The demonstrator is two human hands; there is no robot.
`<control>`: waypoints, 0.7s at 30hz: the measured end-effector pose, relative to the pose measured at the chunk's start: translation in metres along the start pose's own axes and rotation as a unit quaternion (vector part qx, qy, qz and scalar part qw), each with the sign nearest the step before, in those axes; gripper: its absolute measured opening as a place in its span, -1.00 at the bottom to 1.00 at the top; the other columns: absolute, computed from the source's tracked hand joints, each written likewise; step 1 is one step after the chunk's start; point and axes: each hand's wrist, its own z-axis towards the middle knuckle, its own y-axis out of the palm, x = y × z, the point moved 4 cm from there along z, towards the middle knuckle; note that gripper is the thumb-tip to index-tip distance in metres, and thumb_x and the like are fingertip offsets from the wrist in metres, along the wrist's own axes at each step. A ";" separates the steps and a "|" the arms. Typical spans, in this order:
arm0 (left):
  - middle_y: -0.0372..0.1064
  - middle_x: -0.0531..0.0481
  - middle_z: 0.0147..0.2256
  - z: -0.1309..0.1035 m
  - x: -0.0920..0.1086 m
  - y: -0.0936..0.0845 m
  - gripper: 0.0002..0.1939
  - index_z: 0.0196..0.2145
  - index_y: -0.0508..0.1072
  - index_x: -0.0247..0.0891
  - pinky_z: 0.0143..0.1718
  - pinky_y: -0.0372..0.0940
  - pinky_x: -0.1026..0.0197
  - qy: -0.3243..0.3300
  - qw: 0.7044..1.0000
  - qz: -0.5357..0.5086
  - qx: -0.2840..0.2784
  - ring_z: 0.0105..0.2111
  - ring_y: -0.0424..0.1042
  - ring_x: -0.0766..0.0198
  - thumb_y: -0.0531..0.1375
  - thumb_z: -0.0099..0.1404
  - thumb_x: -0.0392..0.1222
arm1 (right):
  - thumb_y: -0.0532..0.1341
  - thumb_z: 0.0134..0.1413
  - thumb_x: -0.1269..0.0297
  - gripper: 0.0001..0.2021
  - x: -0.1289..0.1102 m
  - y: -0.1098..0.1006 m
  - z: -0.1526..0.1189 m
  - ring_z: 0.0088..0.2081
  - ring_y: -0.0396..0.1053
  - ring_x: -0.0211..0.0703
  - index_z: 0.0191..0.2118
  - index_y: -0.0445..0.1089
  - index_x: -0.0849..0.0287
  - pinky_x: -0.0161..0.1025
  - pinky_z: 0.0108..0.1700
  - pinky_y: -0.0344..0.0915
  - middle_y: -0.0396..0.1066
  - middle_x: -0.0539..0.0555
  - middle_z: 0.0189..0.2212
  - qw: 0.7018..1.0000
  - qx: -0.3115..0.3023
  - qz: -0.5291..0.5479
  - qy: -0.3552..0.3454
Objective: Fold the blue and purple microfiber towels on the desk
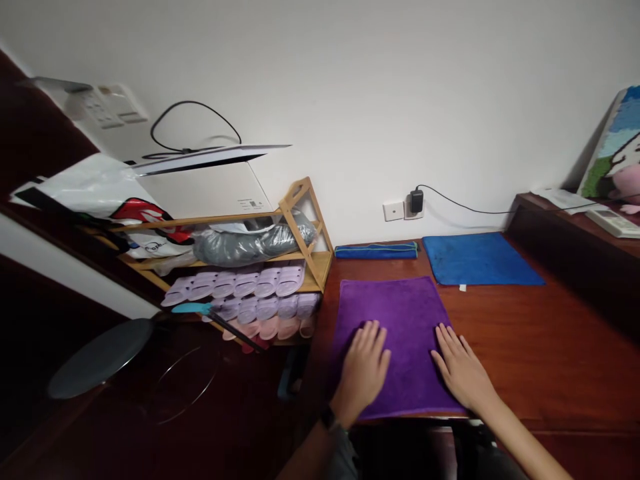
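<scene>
Lies spread flat at the near edge of the reddish-brown table point(520, 333), as a purple cloth point(400, 313). Rests the left hand point(364, 367) palm down on the cloth's left part, at eight o'clock, wide open and gripping nothing, with a dark band point(327, 419) round the wrist. Lays the right hand point(463, 367) palm down over the cloth's right edge, at four o'clock, also open, thumb apart from the fingers, clasping nothing.

Shows farther out, at twelve o'clock, a rolled blue cloth point(376, 251) near the wall and, above it and slightly right, a black plug point(417, 201) in a socket. Has a flat blue cloth point(483, 259) between one and two o'clock, just beyond the purple one's far right corner. Includes at two o'clock a raised ledge point(565, 217) bearing a white device point(615, 221) and a colourful picture point(617, 147). Reveals at ten o'clock a wooden rack point(327, 270) with rows of lilac and pink slippers point(267, 283), and at nine o'clock a round dark seat point(103, 357).
</scene>
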 end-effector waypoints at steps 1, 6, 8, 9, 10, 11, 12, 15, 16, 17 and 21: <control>0.10 -0.11 0.44 0.005 0.026 0.006 -0.46 0.44 0.17 -0.14 0.42 0.07 -0.18 0.026 0.999 -0.028 -0.010 0.45 0.05 0.03 -0.06 0.60 0.00 | -0.21 0.46 -0.07 -0.29 0.002 0.003 -0.007 0.47 0.01 0.08 0.49 0.05 0.30 0.14 0.45 0.02 0.08 0.22 0.45 1.000 0.000 -0.001 -0.002; 0.10 -0.08 0.44 0.021 0.090 0.033 -0.44 0.45 0.15 -0.10 0.44 0.05 -0.13 0.052 0.992 -0.108 -0.032 0.44 0.06 0.06 -0.06 0.60 0.07 | -0.23 0.46 -0.04 -0.30 0.005 0.010 -0.014 0.47 0.01 0.06 0.48 0.08 0.32 0.12 0.44 0.05 0.07 0.21 0.45 1.000 0.006 -0.016 -0.018; 0.09 -0.09 0.44 0.016 0.076 0.034 -0.41 0.46 0.12 -0.10 0.44 0.05 -0.13 0.043 0.993 -0.098 -0.045 0.44 0.07 0.07 -0.04 0.59 0.10 | -0.23 0.46 -0.04 -0.29 0.004 0.008 -0.013 0.47 0.01 0.07 0.48 0.07 0.33 0.14 0.44 0.02 0.07 0.21 0.45 1.000 0.009 -0.020 -0.009; 0.07 -0.09 0.45 0.009 0.061 0.032 -0.40 0.47 0.10 -0.10 0.44 0.05 -0.13 0.039 0.994 -0.084 -0.055 0.44 0.06 0.07 -0.03 0.59 0.11 | -0.23 0.46 -0.05 -0.28 0.004 0.008 -0.013 0.47 0.00 0.07 0.48 0.06 0.33 0.15 0.45 0.01 0.07 0.21 0.46 1.000 0.011 -0.020 -0.004; 0.06 -0.09 0.45 0.001 0.043 0.028 -0.39 0.47 0.09 -0.09 0.43 0.05 -0.13 0.036 0.995 -0.066 -0.064 0.44 0.06 0.07 -0.01 0.58 0.12 | -0.23 0.46 -0.06 -0.28 0.003 0.007 -0.013 0.47 0.00 0.08 0.49 0.05 0.33 0.16 0.45 -0.01 0.06 0.21 0.46 1.000 0.012 -0.019 0.000; 0.05 -0.09 0.46 -0.009 0.023 0.023 -0.38 0.47 0.07 -0.09 0.43 0.06 -0.14 0.033 0.996 -0.045 -0.071 0.44 0.06 0.06 0.00 0.58 0.12 | -0.22 0.46 -0.06 -0.28 0.003 0.008 -0.014 0.47 0.00 0.08 0.49 0.04 0.32 0.16 0.45 -0.02 0.06 0.21 0.46 1.000 0.015 -0.017 0.001; 0.04 -0.11 0.46 -0.021 0.002 0.018 -0.37 0.48 0.06 -0.11 0.42 0.08 -0.15 0.027 0.997 -0.022 -0.074 0.44 0.06 0.04 0.01 0.57 0.11 | -0.22 0.45 -0.06 -0.28 0.002 0.008 -0.014 0.47 0.00 0.08 0.49 0.04 0.31 0.16 0.45 -0.03 0.06 0.20 0.46 1.000 0.017 -0.014 0.002; 0.05 -0.18 0.45 -0.056 -0.055 0.002 -0.36 0.49 0.02 -0.17 0.39 0.14 -0.14 -0.001 0.997 0.034 -0.072 0.44 0.07 0.03 0.00 0.58 0.08 | -0.22 0.45 -0.07 -0.29 0.002 0.010 -0.014 0.46 0.04 0.10 0.49 0.06 0.26 0.18 0.45 -0.02 0.10 0.19 0.45 1.000 0.026 -0.005 0.001; 0.05 -0.19 0.45 -0.066 -0.069 -0.001 -0.36 0.49 -0.01 -0.18 0.38 0.16 -0.13 -0.009 0.996 0.045 -0.070 0.44 0.07 0.04 -0.01 0.59 0.06 | -0.22 0.44 -0.08 -0.29 0.003 0.010 -0.013 0.46 0.05 0.10 0.49 0.07 0.25 0.18 0.45 -0.02 0.11 0.19 0.44 1.000 0.029 -0.002 0.001; 0.06 -0.19 0.45 -0.074 -0.079 -0.003 -0.35 0.50 -0.04 -0.18 0.38 0.17 -0.12 -0.013 0.996 0.053 -0.069 0.43 0.07 0.05 -0.02 0.59 0.05 | -0.22 0.44 -0.09 -0.28 0.003 0.010 -0.013 0.45 0.06 0.11 0.49 0.07 0.23 0.18 0.44 -0.01 0.12 0.19 0.44 0.999 0.032 -0.001 0.000; 0.07 -0.18 0.44 -0.088 -0.089 -0.002 -0.33 0.52 -0.16 -0.17 0.38 0.17 -0.09 -0.021 0.996 0.070 -0.041 0.43 0.08 0.06 -0.03 0.60 -0.01 | -0.22 0.45 -0.10 -0.28 0.005 0.009 -0.018 0.44 0.09 0.11 0.48 0.10 0.26 0.16 0.44 0.01 0.15 0.19 0.42 0.999 0.045 -0.002 -0.010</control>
